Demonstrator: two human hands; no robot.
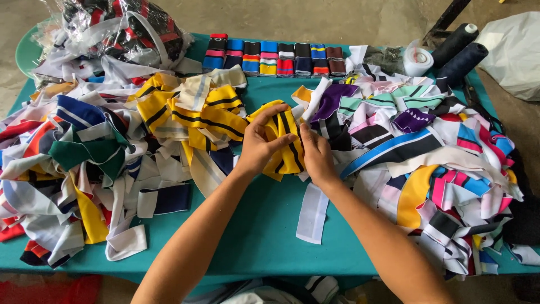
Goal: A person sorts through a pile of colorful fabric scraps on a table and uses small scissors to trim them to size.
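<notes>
head view has us with left hand (260,143) and right hand (316,155) both gripping a yellow black-striped band (286,141) pinched between them, a row of folded bands (275,58) already lined up beyond our hands, big loose heaps (84,152) either side yet unsorted, we reckon.

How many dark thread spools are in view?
2. One thread spool with a white top stands at the table's far right corner, and the second spool leans right beside it, nearer the fabric pile. Others may be hidden under fabric.
</notes>
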